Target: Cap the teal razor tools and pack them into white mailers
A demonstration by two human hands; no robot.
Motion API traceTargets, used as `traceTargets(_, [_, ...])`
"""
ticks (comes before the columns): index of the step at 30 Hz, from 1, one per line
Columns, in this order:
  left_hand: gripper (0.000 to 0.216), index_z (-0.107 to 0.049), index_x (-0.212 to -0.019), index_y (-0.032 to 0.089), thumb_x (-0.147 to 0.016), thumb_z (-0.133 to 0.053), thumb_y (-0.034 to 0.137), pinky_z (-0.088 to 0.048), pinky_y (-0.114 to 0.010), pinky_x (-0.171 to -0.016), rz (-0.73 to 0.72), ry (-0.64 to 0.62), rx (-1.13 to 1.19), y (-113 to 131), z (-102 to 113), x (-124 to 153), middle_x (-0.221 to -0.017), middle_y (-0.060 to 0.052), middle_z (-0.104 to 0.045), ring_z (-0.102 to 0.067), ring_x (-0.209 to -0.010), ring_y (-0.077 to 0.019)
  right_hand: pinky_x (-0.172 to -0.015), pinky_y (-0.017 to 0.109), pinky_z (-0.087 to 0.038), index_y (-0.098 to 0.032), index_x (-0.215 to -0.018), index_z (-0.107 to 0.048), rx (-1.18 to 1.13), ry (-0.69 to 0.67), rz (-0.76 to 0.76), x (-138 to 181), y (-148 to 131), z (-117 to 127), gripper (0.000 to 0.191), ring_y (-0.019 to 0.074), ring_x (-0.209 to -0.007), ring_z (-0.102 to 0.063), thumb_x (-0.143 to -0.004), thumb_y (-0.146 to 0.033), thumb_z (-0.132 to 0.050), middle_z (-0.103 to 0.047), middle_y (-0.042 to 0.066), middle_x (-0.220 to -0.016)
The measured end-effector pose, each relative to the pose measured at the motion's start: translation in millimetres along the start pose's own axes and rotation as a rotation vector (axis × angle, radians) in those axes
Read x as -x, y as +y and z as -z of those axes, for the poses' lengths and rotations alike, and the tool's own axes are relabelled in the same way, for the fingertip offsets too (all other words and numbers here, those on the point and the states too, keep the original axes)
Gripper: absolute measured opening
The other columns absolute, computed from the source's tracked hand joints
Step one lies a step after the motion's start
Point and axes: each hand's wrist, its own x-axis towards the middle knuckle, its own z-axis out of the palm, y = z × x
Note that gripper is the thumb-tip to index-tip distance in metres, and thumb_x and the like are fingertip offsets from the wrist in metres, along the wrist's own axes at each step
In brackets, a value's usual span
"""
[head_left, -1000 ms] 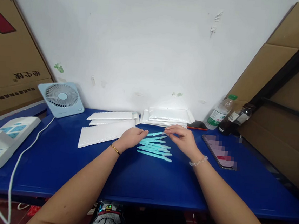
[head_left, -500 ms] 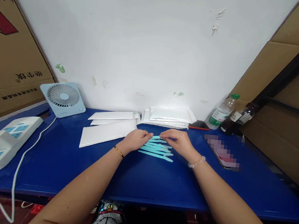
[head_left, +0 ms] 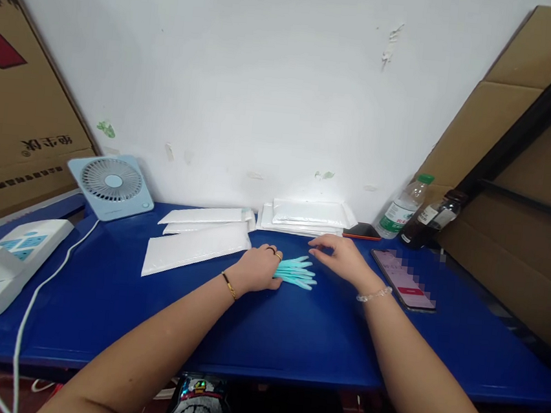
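My left hand (head_left: 260, 269) is closed around a bunch of slim turquoise plastic sticks (head_left: 297, 272) just above or on the blue table. Their flattened ends fan out to the right of my fingers, and the other ends are hidden in my grip. Off to the right of the sticks, my right hand (head_left: 341, 255) is empty, its fingers bent and the thumb apart from them. Behind my left hand lie white padded mailers (head_left: 196, 251), one in front and others overlapping behind. Another stack of white mailers (head_left: 306, 216) rests by the wall.
A blue fan (head_left: 112, 181) and a white power strip (head_left: 22, 250) with cables are on the left of the blue table (head_left: 291, 344). A phone (head_left: 405, 280) lies on the right. Behind it stand a green-capped water bottle (head_left: 399, 212) and a tilted dark bottle (head_left: 427, 224).
The sticks, spread out on the table before, are now bunched in my left hand. My right hand has let go of them and moved right. The view has shifted slightly.
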Motion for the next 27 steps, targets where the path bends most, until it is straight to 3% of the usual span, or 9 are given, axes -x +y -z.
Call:
traceTargets(4, [0.032, -0.059, -0.105, 0.010, -0.074, -0.058, 0.020, -0.051, -0.040, -0.075, 0.059, -0.167, -0.097, 18.1, 11.1, -18.2, -0.101, -0.017, -0.064, -0.063, -0.091, -0.0297, -0.062, 0.030, -0.050, -0.022, -0.093, -0.071, -0.012, 0.018, -0.054, -0.2, 3.5, -1.7, 0.020, 0.0192, -0.078, -0.065, -0.081, -0.032, -0.059, -0.071, 0.005, -0.094])
traceTargets(8, [0.030, -0.062, -0.101, 0.009, -0.073, -0.060, 0.019, -0.052, -0.041, -0.075, 0.097, -0.273, -0.026, 19.6, 10.6, -31.7, -0.101, -0.020, -0.065, -0.065, -0.091, -0.0323, -0.071, 0.035, -0.051, -0.021, -0.091, -0.072, -0.105, 0.082, -0.123, -1.8, 6.0, -2.8, 0.024, 0.0207, -0.078, -0.065, -0.080, -0.040, -0.060, -0.072, 0.006, -0.089])
traceTargets(14, [0.030, -0.056, -0.103, 0.008, -0.076, -0.054, 0.021, -0.050, -0.044, -0.077, 0.213, -0.069, 0.086, 10.5, -6.8, -25.8, -0.101, -0.023, -0.064, -0.064, -0.094, -0.0356, -0.091, 0.039, -0.048, -0.023, -0.112, -0.061, -0.643, 0.316, -0.417, -6.3, 11.0, -15.5, 0.047, 0.0230, -0.104, -0.061, -0.075, -0.051, -0.066, -0.067, 0.007, -0.109])
traceTargets(17, [0.033, -0.048, -0.111, 0.006, -0.081, -0.046, 0.020, -0.050, -0.043, -0.074, 0.283, -0.002, 0.137, 13.7, -8.0, -25.2, -0.097, -0.022, -0.065, -0.065, -0.091, -0.0344, -0.089, 0.038, -0.051, -0.025, -0.113, -0.057, -0.969, 0.287, -0.524, -6.8, -0.8, -32.5, 0.054, 0.0227, -0.104, -0.062, -0.067, -0.047, -0.074, -0.067, 0.007, -0.108])
traceTargets(20, [0.032, -0.043, -0.115, 0.007, -0.086, -0.040, 0.022, -0.050, -0.039, -0.073, 0.282, 0.097, 0.299, 28.7, -7.6, -30.0, -0.093, -0.020, -0.066, -0.066, -0.087, -0.0305, -0.086, 0.040, -0.052, -0.022, -0.101, -0.060, -1.198, 0.124, -0.472, -7.5, -29.1, -47.6, 0.044, 0.0242, -0.099, -0.064, -0.066, -0.043, -0.076, -0.069, 0.008, -0.101])
traceTargets(24, [0.042, -0.039, -0.123, 0.007, -0.091, -0.039, 0.034, -0.049, -0.038, -0.076, 0.151, 0.192, 0.464, 44.8, -7.5, -30.0, -0.099, -0.019, -0.064, -0.065, -0.088, -0.0286, -0.081, 0.038, -0.053, -0.019, -0.080, -0.059, -1.307, 0.294, -0.456, -10.2, -58.8, -47.7, 0.029, 0.0227, -0.088, -0.066, -0.074, -0.046, -0.069, -0.070, 0.009, -0.088])
traceTargets(27, [0.068, -0.037, -0.128, 0.011, -0.077, -0.060, 0.050, -0.044, -0.039, -0.090, 0.111, 0.270, 0.428, 21.2, 0.2, -12.3, -0.121, -0.021, -0.055, -0.054, -0.112, -0.0317, -0.072, 0.035, -0.053, -0.021, -0.072, -0.052, -1.279, 0.444, -0.368, -9.8, -54.3, -35.2, 0.030, 0.0168, -0.065, -0.062, -0.077, -0.048, -0.065, -0.062, 0.001, -0.064])
